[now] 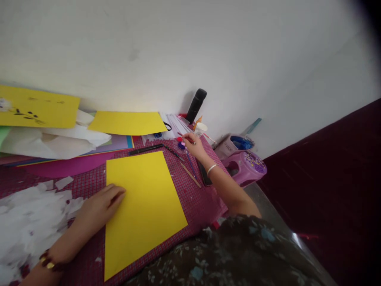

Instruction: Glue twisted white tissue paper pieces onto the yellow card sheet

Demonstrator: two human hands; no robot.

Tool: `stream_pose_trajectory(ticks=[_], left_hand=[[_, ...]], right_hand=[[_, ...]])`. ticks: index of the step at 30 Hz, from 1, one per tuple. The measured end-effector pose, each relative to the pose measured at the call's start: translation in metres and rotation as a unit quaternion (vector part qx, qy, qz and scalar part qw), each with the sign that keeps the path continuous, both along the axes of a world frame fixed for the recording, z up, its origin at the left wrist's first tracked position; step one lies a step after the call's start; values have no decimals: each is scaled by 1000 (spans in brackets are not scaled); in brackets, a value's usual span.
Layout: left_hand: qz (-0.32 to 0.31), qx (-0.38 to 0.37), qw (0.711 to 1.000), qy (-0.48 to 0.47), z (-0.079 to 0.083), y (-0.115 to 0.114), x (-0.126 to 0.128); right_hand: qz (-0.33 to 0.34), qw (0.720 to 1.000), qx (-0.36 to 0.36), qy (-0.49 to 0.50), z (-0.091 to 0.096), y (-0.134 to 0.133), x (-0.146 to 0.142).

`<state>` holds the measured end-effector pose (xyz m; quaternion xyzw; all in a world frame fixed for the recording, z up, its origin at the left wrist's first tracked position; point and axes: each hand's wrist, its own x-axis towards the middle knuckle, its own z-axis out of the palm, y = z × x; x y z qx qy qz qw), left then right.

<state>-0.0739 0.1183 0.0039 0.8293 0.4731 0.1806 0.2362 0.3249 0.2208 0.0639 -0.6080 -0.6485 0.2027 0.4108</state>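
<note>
A large yellow paper sheet [143,206] lies on a table with a pink checked cloth [196,198]. My left hand [101,204] rests flat on the sheet's left edge, fingers stretched out. My right hand [193,145] reaches to the table's far right corner, fingers pinched around a small thing among red and purple pom-poms [180,142]; what it holds is too small to name. Pens and pencils [186,165] lie just beside that hand.
Black marker [145,149], more yellow sheets [127,122], white paper [59,139] and coloured card at the back. Torn white scraps [26,222] at left. Black bottle [196,105], small cup [201,128], pink stool [247,167] with a bag at right. White wall behind.
</note>
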Motion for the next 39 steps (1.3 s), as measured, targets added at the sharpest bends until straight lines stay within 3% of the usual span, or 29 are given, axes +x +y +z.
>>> stream_pose_trajectory(ticks=[3, 6, 9, 14, 21, 24, 28, 30, 34, 39], left_hand=[[-3, 5, 1000, 0, -2, 0, -2], [-3, 6, 1000, 5, -2, -1, -3], [-5, 2, 1000, 7, -2, -1, -4], [-22, -11, 1000, 12, -2, -1, -5], [-9, -14, 999, 51, 1, -4, -1], [-5, -15, 999, 51, 4, -5, -1], [-9, -14, 999, 39, 4, -5, -3], [-11, -7, 999, 39, 2, -5, -4], [-19, 12, 998, 52, 2, -5, -4], [39, 81, 993, 77, 10, -3, -1]], right_hand=[[18, 999, -30, -32, 15, 40, 20], [10, 993, -76, -92, 20, 64, 26], [-2, 985, -84, -151, 12, 69, 18], [13, 988, -45, -148, -8, 69, -5], [33, 993, -46, -102, -10, 76, -23], [113, 990, -49, -62, -12, 42, -34], [258, 961, -52, -86, -14, -36, -55], [282, 951, -57, -113, -14, -72, -64], [228, 966, -77, -94, -16, -127, -71], [102, 986, -105, 78, -27, -179, -68]])
